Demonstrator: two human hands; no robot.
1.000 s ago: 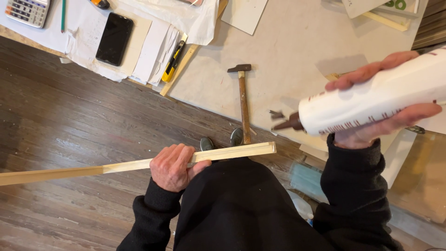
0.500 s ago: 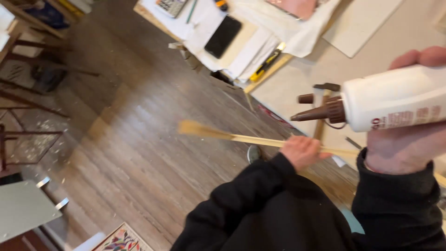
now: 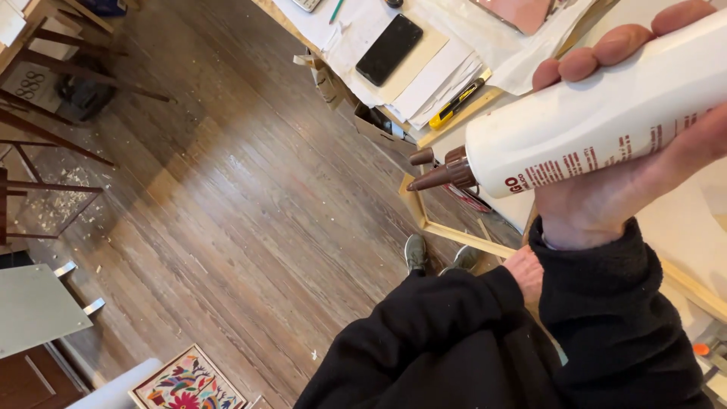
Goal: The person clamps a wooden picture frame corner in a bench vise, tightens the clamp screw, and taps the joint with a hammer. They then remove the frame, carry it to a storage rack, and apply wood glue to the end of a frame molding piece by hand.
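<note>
My right hand (image 3: 606,204) grips a white glue bottle (image 3: 598,121) at the upper right. Its brown nozzle (image 3: 439,176) points left, above the floor beside the bench edge. Just below my right wrist, my left hand (image 3: 526,274) is mostly hidden by the black sleeve; it rests closed on a thin light wooden strip (image 3: 469,238). The strip runs left from that hand to a short cross piece (image 3: 413,203) and reappears at the right under my right arm. The nozzle hangs a little above the strip's far end, apart from it.
A workbench (image 3: 522,212) at the top holds papers, a black phone (image 3: 388,49) and a yellow utility knife (image 3: 458,100). My shoes (image 3: 416,254) stand on the dark plank floor (image 3: 250,227). Dark wooden stands (image 3: 45,129), a grey panel (image 3: 34,307) and a floral picture (image 3: 189,382) lie left.
The view has swung and tilted. The bottle now looms larger and nearer. My left hand with the strip has slid under my right wrist, and less of the strip shows.
</note>
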